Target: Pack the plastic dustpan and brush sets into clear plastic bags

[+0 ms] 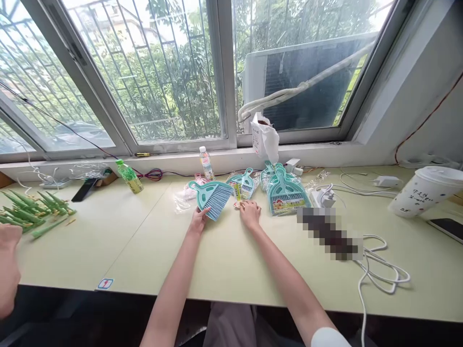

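Teal plastic hand brush with pale blue bristles [212,197] lies flat on the pale green counter [108,241], handle toward the window, bristle end toward the person. Left hand [198,220] rests at the brush's near edge, fingers curled loosely and touching the bristles; grip not closed round it. Right hand [250,212] lies palm down just to the right, fingers bent over a small printed card or wrapper [238,198] at the foot of a second teal brush in clear packaging [244,183]; whether it pinches the card cannot be told.

Right of that hand: stack of teal dustpan-and-brush sets [285,193], a coloured label at the near edge, print too small to read. Behind the stack, a torn white paper bag [265,140] stands on the sill.

Further out:
- small clear bottle, white cap [206,164], upright by the sill; label illegible.
- green drink bottle, yellow label [129,176], tilted, left of centre.
- bundle of green pen-like sticks [32,212], far left.
- white paper cup with lid [423,190] on its side, far right; dark handwriting-style script, unreadable.
- white power strip [323,197] and white cable [379,270] looping to the counter's near edge.
- small sticker, red mark with blue border [105,283], at the front edge.

Another person's hand [7,265] shows at the far left.
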Demonstrator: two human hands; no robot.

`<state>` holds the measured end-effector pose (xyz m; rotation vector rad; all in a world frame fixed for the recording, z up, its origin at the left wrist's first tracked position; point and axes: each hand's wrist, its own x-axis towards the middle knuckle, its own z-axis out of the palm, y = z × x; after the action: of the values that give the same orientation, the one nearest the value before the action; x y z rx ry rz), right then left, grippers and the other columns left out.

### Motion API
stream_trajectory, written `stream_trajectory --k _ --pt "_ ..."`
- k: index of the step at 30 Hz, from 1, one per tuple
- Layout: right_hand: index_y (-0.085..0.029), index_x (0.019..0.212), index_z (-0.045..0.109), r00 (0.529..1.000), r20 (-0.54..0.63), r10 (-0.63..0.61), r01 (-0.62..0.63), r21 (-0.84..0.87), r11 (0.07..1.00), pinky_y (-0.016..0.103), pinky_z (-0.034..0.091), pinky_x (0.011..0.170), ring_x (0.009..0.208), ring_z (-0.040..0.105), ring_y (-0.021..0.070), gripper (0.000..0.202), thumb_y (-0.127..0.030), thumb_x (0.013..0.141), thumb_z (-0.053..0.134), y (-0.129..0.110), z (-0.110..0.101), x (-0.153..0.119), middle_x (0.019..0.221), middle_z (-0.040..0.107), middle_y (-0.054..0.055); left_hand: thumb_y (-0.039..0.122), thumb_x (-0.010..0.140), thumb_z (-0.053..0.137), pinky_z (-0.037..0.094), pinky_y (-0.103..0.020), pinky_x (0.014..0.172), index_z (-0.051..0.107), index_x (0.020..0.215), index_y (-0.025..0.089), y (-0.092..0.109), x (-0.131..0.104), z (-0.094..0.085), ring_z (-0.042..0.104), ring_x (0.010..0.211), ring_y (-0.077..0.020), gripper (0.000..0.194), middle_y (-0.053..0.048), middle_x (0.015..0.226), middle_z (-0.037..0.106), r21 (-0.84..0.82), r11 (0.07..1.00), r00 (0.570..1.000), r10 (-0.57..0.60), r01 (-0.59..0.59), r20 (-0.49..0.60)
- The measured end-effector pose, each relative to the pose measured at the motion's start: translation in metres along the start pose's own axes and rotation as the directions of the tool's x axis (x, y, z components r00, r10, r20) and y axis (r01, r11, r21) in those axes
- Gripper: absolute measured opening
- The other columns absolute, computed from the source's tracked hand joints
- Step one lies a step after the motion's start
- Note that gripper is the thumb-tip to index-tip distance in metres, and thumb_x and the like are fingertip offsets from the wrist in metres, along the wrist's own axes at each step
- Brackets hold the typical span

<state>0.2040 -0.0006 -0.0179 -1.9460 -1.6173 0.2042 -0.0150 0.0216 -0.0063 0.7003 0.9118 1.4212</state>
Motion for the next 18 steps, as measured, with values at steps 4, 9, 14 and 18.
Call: stream_trajectory --k 4,9,14,18 --pt "-0.03 0.109 0.069 1.0 0.004 0.004 -0.004 -0.005 1.0 0.04 0.029 0.096 0.12 0.044 0.0239 0.033 -0.034 0.097 0.038 -0.002 0.0013 -0.002 0.133 0.058 0.005 0.003 0.06 0.078 0.057 -0.026 0.071 0.059 0.096 0.015 0.0009 0.0005 -0.0003 0.068 0.072 -0.0134 0.043 -0.003 0.087 0.07 0.013 1.0 1.0 -0.001 0.002 -0.016" --pt "-0.03 0.117 0.065 0.995 0.053 -0.089 0.093 -0.08 0.992 0.042 0.03 0.094 0.123 0.041 0.0267 0.032 -0.032 0.096 0.043 -0.0069 0.0015 -0.0062 0.138 0.053 0.008 0.006 0.066 0.077 0.057 -0.024 0.073 0.059 0.1 0.017 0.0023 -0.0009 -0.0003 0.068 0.076 -0.0121 0.04 -0.003 0.094 0.07 -0.021 1.0 1.0 0.008 -0.009 -0.007" --pt "-0.025 0.114 0.067 0.992 0.058 -0.11 0.112 -0.036 0.993 0.038 0.035 0.088 0.117 0.045 0.0262 0.032 -0.025 0.096 0.041 -0.0077 0.0011 -0.0064 0.133 0.057 0.009 0.001 0.066 0.073 0.056 -0.024 0.074 0.06 0.096 0.016 0.0044 -0.0044 0.0029 0.068 0.072 -0.0116 0.037 -0.002 0.09 0.071 -0.041 0.999 0.999 -0.017 0.015 -0.049" --pt "-0.024 0.103 0.071 0.997 0.047 -0.066 0.064 0.053 0.997 0.037 0.035 0.09 0.12 0.045 0.0249 0.03 -0.015 0.091 0.045 -0.0043 0.0017 -0.006 0.134 0.056 0.008 -0.001 0.066 0.072 0.056 -0.024 0.072 0.06 0.094 0.015 0.0054 -0.0061 0.0037 0.067 0.07 -0.0117 0.034 -0.003 0.087 0.071 -0.043 0.999 0.998 -0.021 0.019 -0.063"
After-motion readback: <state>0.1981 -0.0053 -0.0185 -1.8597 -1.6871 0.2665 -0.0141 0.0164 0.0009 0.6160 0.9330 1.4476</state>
